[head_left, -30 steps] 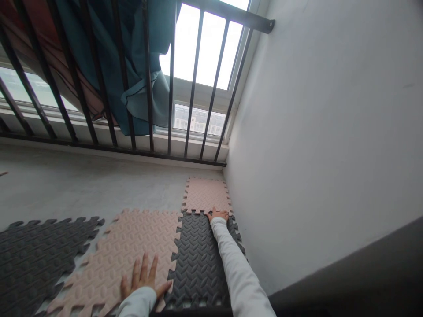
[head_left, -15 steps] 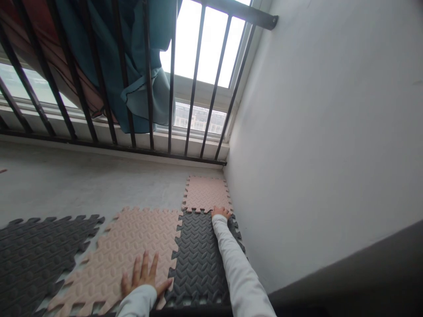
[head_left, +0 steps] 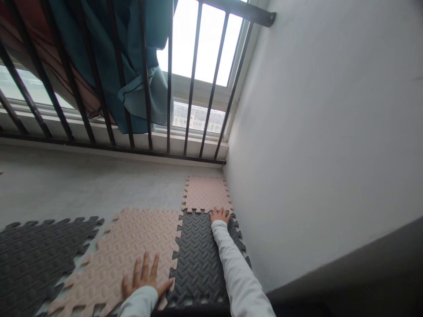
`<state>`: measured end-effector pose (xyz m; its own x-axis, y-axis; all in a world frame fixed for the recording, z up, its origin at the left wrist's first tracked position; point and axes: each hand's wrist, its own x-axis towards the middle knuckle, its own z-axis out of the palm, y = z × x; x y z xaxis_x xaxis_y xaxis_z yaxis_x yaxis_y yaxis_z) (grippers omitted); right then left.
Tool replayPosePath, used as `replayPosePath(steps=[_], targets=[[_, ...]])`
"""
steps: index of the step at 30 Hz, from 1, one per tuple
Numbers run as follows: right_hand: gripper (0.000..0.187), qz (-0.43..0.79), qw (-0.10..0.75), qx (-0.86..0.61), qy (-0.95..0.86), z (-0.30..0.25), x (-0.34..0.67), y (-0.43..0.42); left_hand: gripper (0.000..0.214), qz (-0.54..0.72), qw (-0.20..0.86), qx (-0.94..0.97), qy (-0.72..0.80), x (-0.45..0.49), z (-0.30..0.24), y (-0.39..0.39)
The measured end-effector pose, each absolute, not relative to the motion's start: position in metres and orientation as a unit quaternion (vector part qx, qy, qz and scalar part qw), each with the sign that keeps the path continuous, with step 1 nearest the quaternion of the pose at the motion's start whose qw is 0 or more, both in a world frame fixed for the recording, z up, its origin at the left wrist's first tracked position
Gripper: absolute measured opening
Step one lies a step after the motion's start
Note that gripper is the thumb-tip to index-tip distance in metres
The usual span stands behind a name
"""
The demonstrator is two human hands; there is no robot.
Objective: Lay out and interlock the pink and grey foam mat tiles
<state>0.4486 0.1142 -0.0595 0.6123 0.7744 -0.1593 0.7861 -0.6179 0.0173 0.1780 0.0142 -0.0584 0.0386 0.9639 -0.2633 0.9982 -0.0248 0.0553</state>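
My left hand (head_left: 144,277) lies flat with fingers spread on the near pink foam mat tile (head_left: 139,237), its thumb at the seam with the dark grey foam tile (head_left: 198,259). Farther off, my right hand (head_left: 220,215) rests with its fingers spread at the far edge of that dark tile, fingertips by the joint with a smaller-looking pink tile (head_left: 207,191) in the corner. The near pink tile and the far pink tile both border the dark one. Neither hand grips anything.
Another dark foam tile (head_left: 42,255) lies at the left, a strip of floor between it and the pink tile. A white wall (head_left: 324,132) rises on the right. Black railing bars (head_left: 168,97) and a blue curtain (head_left: 132,79) stand before the window.
My right hand has drawn back slightly toward me and its fingers are more spread. My left hand stays in place on the pink tile. The view has shifted a little.
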Motion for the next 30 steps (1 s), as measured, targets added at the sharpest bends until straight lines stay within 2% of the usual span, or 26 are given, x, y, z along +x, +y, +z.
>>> replayPosePath(steps=[3, 7, 12, 16, 22, 26, 30], targets=[[0.063, -0.089, 0.065, 0.881, 0.460, -0.063, 0.449, 0.108, 0.077, -0.070, 0.107, 0.715, 0.687, 0.177, -0.062, 0.014], [0.071, -0.095, 0.080, 0.864, 0.488, -0.054, 0.448, 0.107, 0.078, -0.078, 0.105, 0.713, 0.688, 0.177, -0.064, 0.015], [0.069, -0.121, 0.050, 0.821, 0.556, -0.046, 0.436, 0.112, 0.078, -0.070, 0.111, 0.713, 0.689, 0.176, -0.069, 0.017], [0.066, -0.144, 0.057, 0.768, 0.622, -0.053, 0.425, 0.111, 0.079, -0.101, 0.102, 0.704, 0.696, 0.178, -0.075, 0.019], [0.070, -0.148, 0.084, 0.769, 0.616, -0.038, 0.413, 0.124, 0.080, -0.098, 0.095, 0.700, 0.701, 0.179, -0.076, 0.018], [0.070, -0.164, 0.061, 0.752, 0.636, -0.038, 0.400, 0.130, 0.078, -0.064, 0.118, 0.712, 0.689, 0.177, -0.071, 0.017], [0.077, -0.150, 0.043, 0.755, 0.637, -0.051, 0.389, 0.122, 0.078, -0.073, 0.114, 0.707, 0.694, 0.178, -0.070, 0.017]])
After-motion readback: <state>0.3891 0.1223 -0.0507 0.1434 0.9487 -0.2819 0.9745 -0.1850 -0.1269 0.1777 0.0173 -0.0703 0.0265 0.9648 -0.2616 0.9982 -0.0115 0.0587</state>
